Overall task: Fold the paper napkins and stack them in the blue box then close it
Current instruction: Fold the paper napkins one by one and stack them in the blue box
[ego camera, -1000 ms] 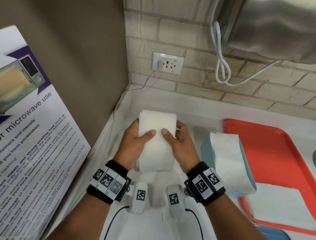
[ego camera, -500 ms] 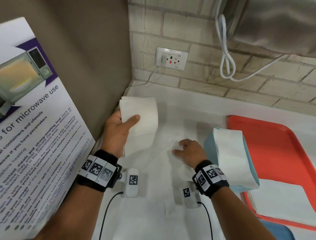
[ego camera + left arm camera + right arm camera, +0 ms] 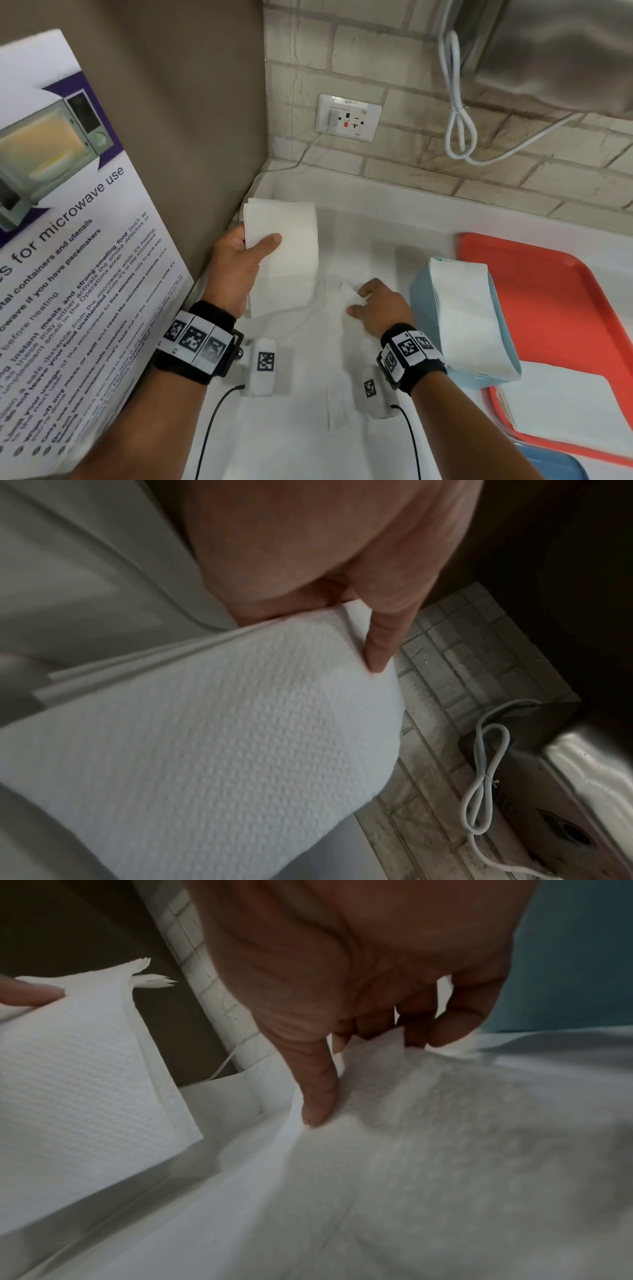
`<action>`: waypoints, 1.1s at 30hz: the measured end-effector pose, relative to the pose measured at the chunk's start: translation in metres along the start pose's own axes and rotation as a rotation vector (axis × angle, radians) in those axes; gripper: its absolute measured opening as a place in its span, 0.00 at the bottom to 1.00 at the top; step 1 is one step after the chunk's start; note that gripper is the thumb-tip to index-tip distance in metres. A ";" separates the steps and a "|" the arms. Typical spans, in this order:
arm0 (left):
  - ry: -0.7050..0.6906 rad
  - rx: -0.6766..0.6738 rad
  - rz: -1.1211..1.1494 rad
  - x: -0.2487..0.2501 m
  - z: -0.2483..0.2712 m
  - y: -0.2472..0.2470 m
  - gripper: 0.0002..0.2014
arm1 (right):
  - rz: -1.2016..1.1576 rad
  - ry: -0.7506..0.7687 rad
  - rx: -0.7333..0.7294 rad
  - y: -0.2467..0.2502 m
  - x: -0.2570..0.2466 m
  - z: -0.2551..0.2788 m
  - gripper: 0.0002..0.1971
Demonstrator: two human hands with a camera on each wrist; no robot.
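Observation:
My left hand [image 3: 260, 241] grips a folded white napkin [image 3: 284, 253] upright above the counter's back left corner; the thumb [image 3: 380, 647] presses its embossed face [image 3: 222, 750]. My right hand [image 3: 359, 301] is down on a flat napkin [image 3: 342, 342] spread on the counter. Thumb [image 3: 318, 1107] and curled fingers pinch its raised corner [image 3: 369, 1053]. The light blue box [image 3: 423, 298] stands just right of that hand, with folded napkins [image 3: 469, 308] stacked inside.
A red tray [image 3: 548, 291] at the right carries a pile of unfolded napkins [image 3: 565, 401]. A blue lid [image 3: 555, 462] peeks out at the bottom right. A microwave poster [image 3: 68, 274] leans along the left. A wall socket [image 3: 347, 116] and a looped white cable [image 3: 459, 130] are behind.
My right hand let go of the folded napkin and dropped to the flat napkin, pinching its corner. My left hand carried the folded napkin to the left.

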State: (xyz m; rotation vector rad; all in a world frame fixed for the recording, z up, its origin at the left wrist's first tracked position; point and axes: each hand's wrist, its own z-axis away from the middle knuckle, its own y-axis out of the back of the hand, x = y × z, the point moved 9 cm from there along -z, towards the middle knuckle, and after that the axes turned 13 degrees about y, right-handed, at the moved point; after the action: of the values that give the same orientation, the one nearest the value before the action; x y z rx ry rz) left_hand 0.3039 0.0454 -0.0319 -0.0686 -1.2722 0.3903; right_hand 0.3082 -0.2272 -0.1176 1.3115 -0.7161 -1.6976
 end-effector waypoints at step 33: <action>0.092 -0.325 -0.157 -0.015 0.030 -0.060 0.12 | -0.483 0.702 0.126 0.110 -0.131 0.042 0.02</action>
State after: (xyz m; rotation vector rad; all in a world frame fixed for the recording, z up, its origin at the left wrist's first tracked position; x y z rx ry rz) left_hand 0.2872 -0.0206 -0.0202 -0.2578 -1.2312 0.0420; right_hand 0.3103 -0.1671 0.0478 2.1326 -0.0905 -1.3873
